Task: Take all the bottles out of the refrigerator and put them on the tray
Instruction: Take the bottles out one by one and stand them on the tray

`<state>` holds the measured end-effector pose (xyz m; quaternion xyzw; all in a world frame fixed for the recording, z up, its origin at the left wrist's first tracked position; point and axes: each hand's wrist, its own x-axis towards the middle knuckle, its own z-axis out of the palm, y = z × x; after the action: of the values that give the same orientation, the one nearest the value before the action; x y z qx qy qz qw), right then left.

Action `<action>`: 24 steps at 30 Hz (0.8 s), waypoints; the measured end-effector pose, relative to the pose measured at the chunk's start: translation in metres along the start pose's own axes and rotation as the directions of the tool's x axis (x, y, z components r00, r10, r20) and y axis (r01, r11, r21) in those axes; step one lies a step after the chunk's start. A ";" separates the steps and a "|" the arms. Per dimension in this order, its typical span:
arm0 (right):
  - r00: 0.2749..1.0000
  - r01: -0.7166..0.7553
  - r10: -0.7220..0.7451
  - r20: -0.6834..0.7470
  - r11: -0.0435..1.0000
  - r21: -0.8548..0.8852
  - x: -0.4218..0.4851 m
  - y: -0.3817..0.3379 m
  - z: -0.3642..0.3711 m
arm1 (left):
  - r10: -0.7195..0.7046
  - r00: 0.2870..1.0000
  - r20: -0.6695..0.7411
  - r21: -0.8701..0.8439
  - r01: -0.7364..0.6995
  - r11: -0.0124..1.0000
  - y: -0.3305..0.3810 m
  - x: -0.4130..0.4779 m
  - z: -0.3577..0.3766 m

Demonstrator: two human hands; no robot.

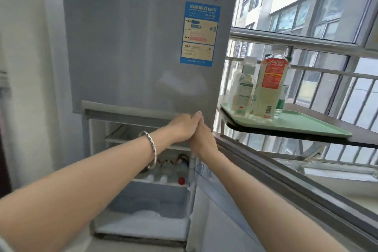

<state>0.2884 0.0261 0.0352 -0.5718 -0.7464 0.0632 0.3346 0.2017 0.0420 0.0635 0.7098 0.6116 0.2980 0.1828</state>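
The grey refrigerator [131, 47] has its upper door closed and its lower compartment open. Several bottles [181, 162] lie on the lower shelf, one showing a red cap [181, 180]. My left hand [181, 128], with a silver bracelet on the wrist, and my right hand [202, 139] meet at the bottom right corner of the upper door, fingers on its lower edge. To the right, a green tray [306, 127] holds a tall bottle with an orange-red label [270, 86], a smaller clear bottle [242, 92] and a green bottle [283, 100] partly hidden behind them.
The tray rests on a dark table [360, 129] beside a balcony railing [306, 41]. The open lower door [266, 172] swings out to the right under the table. A frosted drawer [147, 200] sits below the bottle shelf. A white wall stands at left.
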 end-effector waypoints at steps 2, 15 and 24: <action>0.993 0.005 -0.004 0.120 1.000 -0.005 -0.005 -0.004 0.034 | -0.057 0.998 0.012 0.098 0.056 0.994 -0.038 -0.005 -0.002; 0.855 -0.026 0.094 0.511 0.990 -0.139 0.016 0.023 0.245 | -0.425 0.897 0.117 0.199 0.398 0.895 -0.250 0.019 0.045; 0.861 0.025 0.080 0.503 0.980 -0.198 0.049 0.045 0.327 | -0.539 0.838 0.087 0.005 0.540 0.841 -0.323 0.070 0.088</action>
<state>0.1323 0.1797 -0.2166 -0.5758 -0.8024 0.1422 0.0666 0.0185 0.1799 -0.1908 0.5191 0.7753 0.2100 0.2920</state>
